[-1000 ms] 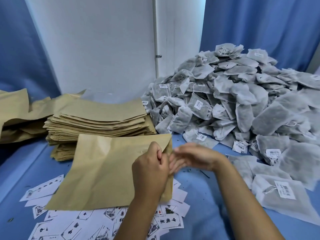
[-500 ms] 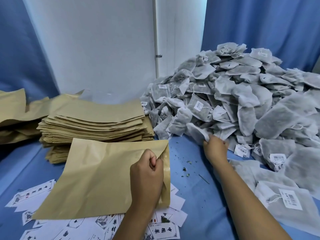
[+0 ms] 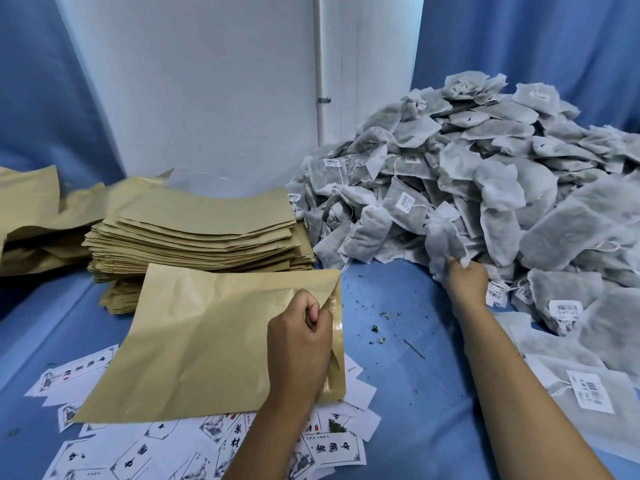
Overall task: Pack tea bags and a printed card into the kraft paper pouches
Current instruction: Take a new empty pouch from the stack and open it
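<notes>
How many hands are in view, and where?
2. The left hand pinches the pouch mouth; the right hand grips a tea bag at the pile's edge.

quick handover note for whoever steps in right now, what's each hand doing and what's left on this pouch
Left hand pinches the open mouth edge of the kraft pouch, which lies over the printed cards.
Right hand grips a tea bag at the foot of the tea bag pile.
Spare pouches are stacked behind.
Done: pouch picked and held open.
Left: load the tea bags, add one card; whether anything is already inside cannot be seen.
</notes>
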Demonstrator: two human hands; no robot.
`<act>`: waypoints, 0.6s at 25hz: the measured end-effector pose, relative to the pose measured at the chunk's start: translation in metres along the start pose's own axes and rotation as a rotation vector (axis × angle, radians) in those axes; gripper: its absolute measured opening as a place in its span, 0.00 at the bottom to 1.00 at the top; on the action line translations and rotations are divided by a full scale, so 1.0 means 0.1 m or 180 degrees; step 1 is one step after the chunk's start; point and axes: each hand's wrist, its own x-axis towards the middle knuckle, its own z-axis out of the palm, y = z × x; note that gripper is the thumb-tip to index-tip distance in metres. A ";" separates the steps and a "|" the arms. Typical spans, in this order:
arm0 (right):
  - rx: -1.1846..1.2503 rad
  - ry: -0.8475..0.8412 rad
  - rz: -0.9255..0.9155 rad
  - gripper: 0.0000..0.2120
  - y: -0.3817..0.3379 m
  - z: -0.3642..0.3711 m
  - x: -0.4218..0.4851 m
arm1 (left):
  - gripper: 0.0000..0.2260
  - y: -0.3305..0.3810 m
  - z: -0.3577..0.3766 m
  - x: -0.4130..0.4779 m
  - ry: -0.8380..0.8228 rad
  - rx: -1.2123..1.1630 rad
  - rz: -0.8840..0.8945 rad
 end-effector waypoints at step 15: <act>0.0378 -0.4533 0.0628 0.12 -0.54 -0.13 -0.90 | 0.18 0.01 -0.08 0.01 0.0264 -0.0059 0.0048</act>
